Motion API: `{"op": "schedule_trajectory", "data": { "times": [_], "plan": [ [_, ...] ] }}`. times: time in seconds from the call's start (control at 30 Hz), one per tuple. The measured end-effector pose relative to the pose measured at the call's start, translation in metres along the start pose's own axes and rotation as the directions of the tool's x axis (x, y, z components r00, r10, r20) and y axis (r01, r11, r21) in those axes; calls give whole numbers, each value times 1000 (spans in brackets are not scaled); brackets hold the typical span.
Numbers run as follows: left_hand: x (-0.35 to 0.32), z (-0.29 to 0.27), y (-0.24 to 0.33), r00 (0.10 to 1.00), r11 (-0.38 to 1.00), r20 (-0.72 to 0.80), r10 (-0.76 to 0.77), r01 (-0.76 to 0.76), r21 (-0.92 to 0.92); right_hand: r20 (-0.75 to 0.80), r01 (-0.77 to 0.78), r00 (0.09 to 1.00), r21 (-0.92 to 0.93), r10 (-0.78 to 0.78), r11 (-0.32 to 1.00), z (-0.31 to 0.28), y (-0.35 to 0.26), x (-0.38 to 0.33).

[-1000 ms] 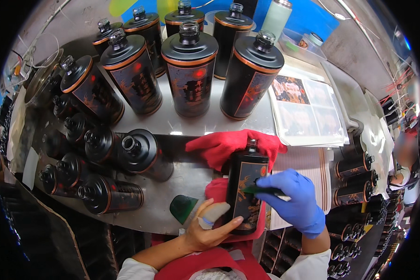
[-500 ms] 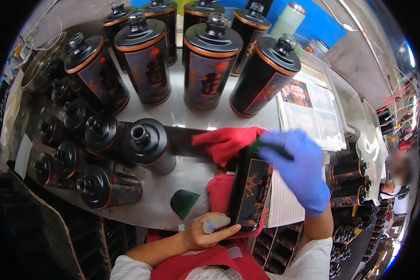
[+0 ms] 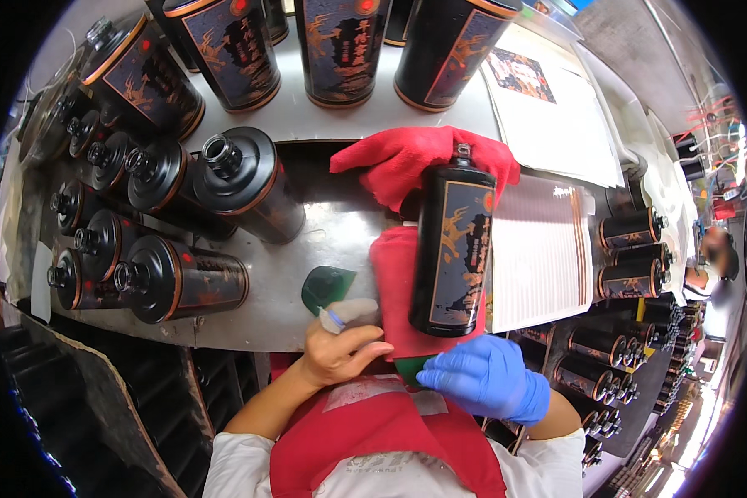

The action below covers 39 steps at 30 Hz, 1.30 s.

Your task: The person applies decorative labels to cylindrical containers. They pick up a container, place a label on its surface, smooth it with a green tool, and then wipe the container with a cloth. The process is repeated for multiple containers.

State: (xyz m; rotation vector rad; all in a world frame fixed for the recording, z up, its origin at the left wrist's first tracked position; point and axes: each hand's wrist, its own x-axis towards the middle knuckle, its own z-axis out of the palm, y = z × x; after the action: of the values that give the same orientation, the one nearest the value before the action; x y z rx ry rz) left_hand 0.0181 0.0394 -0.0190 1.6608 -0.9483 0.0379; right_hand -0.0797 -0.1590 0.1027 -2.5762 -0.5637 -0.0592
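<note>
A black bottle [image 3: 455, 249] with a dark, gold-patterned label lies on its side over a red cloth [image 3: 394, 278], its clear neck pointing away from me. My right hand [image 3: 483, 378], in a blue glove, is closed on a green scraper [image 3: 410, 370] just below the bottle's base. My left hand [image 3: 340, 342] is bare apart from pale covers on a finger and a blue band. It hovers left of the cloth, fingers loosely bent and apart, holding nothing. Beyond its fingertips, another green scraper [image 3: 327, 286] lies flat on the metal table [image 3: 328, 224].
Several more black bottles [image 3: 249, 178] stand or lean at the left, and a row of labelled ones [image 3: 344, 62] lines the back. Papers [image 3: 548, 124] and a ribbed white sheet [image 3: 539, 261] lie at the right. Racks of bottles [image 3: 598, 353] and another person [image 3: 705, 266] are farther right.
My right hand has come down from the bottle's neck to below its base with the scraper. My left hand has left the bottle's base. The view has tilted downward.
</note>
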Motion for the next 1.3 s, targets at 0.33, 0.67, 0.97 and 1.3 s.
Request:
{"op": "schedule_trajectory", "data": {
  "times": [0.33,0.67,0.97,1.3],
  "plan": [
    [15,10,8,999,1000,34,2,-3,25,-570,-21,818,97,73,995,-8,63,-5],
    [46,47,28,966,975,216,-146,177,-134,-469,-43,883,-119,-18,992,8,22,-45],
    [65,53,43,950,964,172,-262,266,-1,-196,-192,153,955,969,224,5,86,-170],
    [69,56,43,958,977,194,-211,215,3,-636,-926,4,289,772,243,-31,261,-256]
  ]
}}
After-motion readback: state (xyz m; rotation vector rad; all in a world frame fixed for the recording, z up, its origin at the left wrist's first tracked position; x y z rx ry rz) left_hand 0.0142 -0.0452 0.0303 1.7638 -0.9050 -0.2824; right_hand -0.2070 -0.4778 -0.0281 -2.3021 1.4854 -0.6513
